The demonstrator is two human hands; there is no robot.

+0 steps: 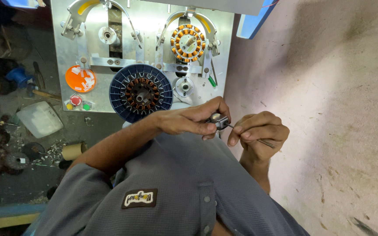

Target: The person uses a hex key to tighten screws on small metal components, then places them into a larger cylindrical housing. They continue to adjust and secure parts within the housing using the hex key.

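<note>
With the left hand (193, 120) clamped on the small metal part (218, 120) below the blue-ringed stator (141, 92), the right hand (259, 133), pinching the thin tool (265, 142), ought to work slowly and steadily.

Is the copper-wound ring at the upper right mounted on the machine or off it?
Mounted: the copper-wound ring sits on the grey machine panel, framed by a curved yellow-lined guard.

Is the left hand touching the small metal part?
Touching. The head view shows the left hand wrapped around the small metal part, fingers closed on it; the right hand holds a thin tool beside it.
</note>
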